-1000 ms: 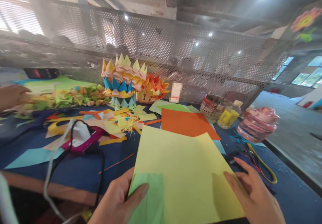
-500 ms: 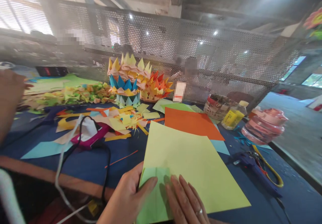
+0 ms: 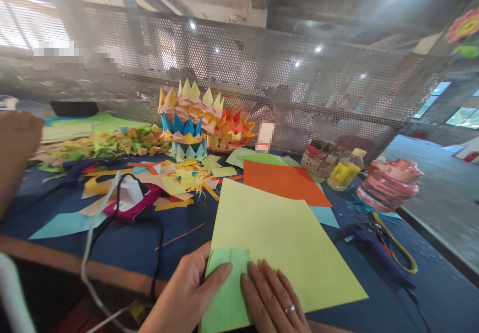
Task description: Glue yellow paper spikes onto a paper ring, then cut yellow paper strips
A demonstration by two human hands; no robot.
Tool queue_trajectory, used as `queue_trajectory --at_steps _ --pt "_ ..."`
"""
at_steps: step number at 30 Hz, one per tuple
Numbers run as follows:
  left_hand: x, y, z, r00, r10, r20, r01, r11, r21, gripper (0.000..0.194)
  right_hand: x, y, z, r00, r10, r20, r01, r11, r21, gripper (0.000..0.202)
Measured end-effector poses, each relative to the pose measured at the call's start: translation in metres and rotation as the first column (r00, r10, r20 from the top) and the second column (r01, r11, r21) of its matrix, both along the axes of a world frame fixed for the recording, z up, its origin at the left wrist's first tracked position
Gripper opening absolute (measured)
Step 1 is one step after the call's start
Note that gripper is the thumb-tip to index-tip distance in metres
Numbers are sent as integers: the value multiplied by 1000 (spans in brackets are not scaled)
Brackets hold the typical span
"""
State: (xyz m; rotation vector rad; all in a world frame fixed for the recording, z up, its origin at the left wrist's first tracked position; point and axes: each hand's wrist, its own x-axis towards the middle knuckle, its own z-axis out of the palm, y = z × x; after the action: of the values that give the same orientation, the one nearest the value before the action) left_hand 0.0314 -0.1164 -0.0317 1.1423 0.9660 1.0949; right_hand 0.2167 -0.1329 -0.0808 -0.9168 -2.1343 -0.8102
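A large pale yellow sheet of paper lies at the table's front edge, seemingly with more sheets under it. On its near left corner rests a smaller folded green paper. My left hand grips the left edge, thumb pressed on the green paper and fingers hidden behind the sheets. Flat across the yellow sheet, against the green paper's right edge, lies my right hand, its fingers stretched out and a ring on one of them.
Behind are an orange sheet, folded-paper crowns and paper scraps. A glue gun, a yellow bottle and a pink jug stand right. Cables hang left; another person's hand is far left.
The view has shifted slightly. My right hand has slid a little along the green paper's right edge, and my left thumb stays pressed on it. The other person's hand at far left has moved.
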Motion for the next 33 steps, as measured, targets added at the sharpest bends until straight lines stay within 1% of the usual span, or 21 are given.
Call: queue_trajectory --at_steps 4,8,12,14,17,20,23,25,26,30,33 --pt "1 -2 -1 1000 9 -7 -10 1000 -21 42 0 -2 2 1000 -9 -23 9 1000 18 35" --pt "2 -3 -3 1000 -14 5 14 1000 -28 41 -10 -1 -2 997 -35 -75 40 997 68 36" --pt "2 -3 -1 1000 -20 7 20 1000 -1 38 -19 1 -4 986 19 -168 0 994 109 40" --pt "0 -2 1 1000 -7 -11 7 1000 18 37 -16 1 1 988 22 -155 -10 997 76 39" --pt "-5 0 5 999 16 -48 -14 1000 28 39 -7 0 12 993 11 -114 -11 1000 -1 35" --pt "-10 3 9 996 -5 -93 10 998 55 36 -3 1 18 991 37 -130 -41 999 -26 36" --pt "-12 5 9 995 -19 -95 25 998 57 33 -13 4 15 964 78 -253 -61 995 74 28" --pt "-11 5 7 999 -8 -39 9 1000 20 33 -22 7 10 937 110 -331 -62 987 151 28" --pt "-11 6 5 1000 -15 -3 15 1000 -4 34 -25 8 8 931 120 -344 -63 983 172 30" --pt "-11 7 0 991 -96 89 101 993 -58 39 -29 12 3 956 134 -261 -86 978 188 31" --pt "-13 8 0 985 -107 135 122 987 -106 45 -24 14 1 977 130 -167 -100 979 180 31"
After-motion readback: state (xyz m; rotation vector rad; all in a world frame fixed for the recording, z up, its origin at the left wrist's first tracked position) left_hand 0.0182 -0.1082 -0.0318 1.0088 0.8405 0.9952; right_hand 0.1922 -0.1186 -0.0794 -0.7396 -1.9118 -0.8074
